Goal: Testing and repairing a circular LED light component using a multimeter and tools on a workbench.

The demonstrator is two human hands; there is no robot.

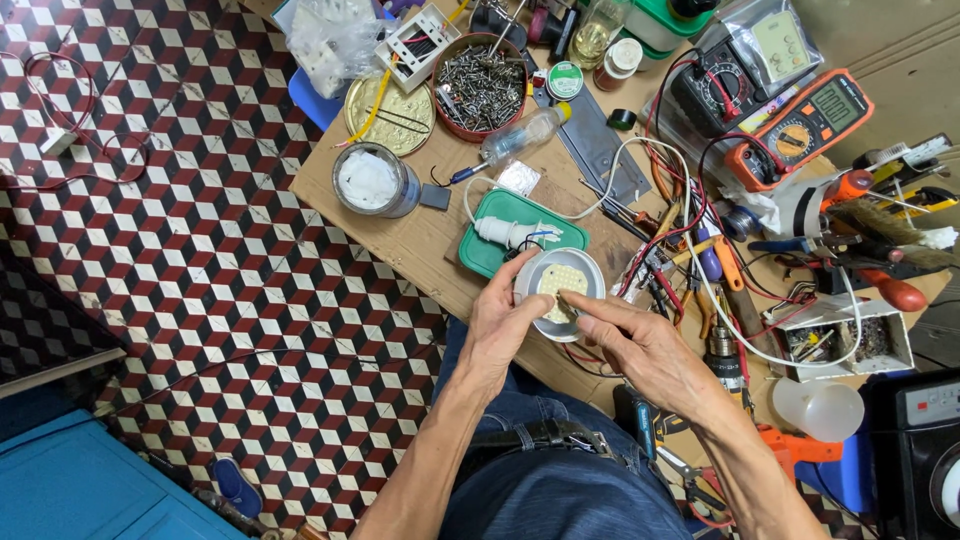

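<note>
White plastic forms the round lamp housing [560, 290] that the person holds just off the near edge of the cardboard-covered tabletop [420, 240], above their lap. The left hand [500, 325] cups the housing from its left side, fingers wrapped round the rim and thumb laid over the edge. The right hand [640, 345] comes in from the right, its thumb and forefinger pinched together on something small at the pale yellow LED board [562, 282] that sits inside the housing; what they pinch is too small to tell.

Such a shell looks light and stiff, probably thin-walled, so I judge that a grip round the rim, as the left hand has it, suits it better than squeezing across the middle. The board looks brittle and its small chips easily marked, so it would best be touched at its edge. Thin wires appear to run from the housing toward the white lamp base [505, 233] lying on the green lid [520, 228] just behind it, so pulling the housing away could strain them.

Farther back stand a round tin of screws [480, 88] and a clear jar with white contents [372, 180] near the left edge. An orange multimeter [800, 130] lies toward the right far corner among tangled leads and hand tools.
</note>
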